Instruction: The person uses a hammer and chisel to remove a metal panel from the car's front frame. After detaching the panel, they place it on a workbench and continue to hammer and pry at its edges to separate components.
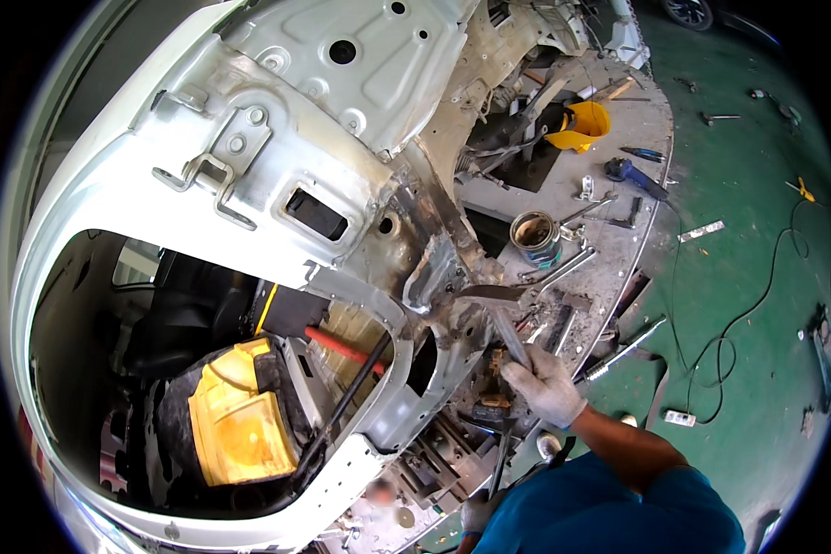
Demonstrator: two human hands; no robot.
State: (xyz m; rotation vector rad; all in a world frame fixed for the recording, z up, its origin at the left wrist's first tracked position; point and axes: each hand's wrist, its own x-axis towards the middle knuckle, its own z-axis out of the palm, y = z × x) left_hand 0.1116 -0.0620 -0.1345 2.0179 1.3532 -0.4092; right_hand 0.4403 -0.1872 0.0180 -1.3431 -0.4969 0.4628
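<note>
My right hand [547, 383], in a whitish glove, grips a flat grey metal chisel [508, 337]. The chisel points up and left at the bent, bare-metal seam [457, 300] of a white car body shell [203, 111]. My left hand [477, 512], in a grey glove, sits at the lower edge, partly hidden by my blue sleeve. It holds a dark handle [499, 462] that rises to a dark head [491, 420] just below the chisel, seemingly a hammer.
A grey work surface [619, 240] beside the shell carries a metal can [535, 237], wrenches [563, 268], a blue tool [632, 173] and a yellow container [586, 125]. A black cable [739, 323] loops over the green floor. Inside the shell lie a yellow block [235, 420] and a red bar [342, 346].
</note>
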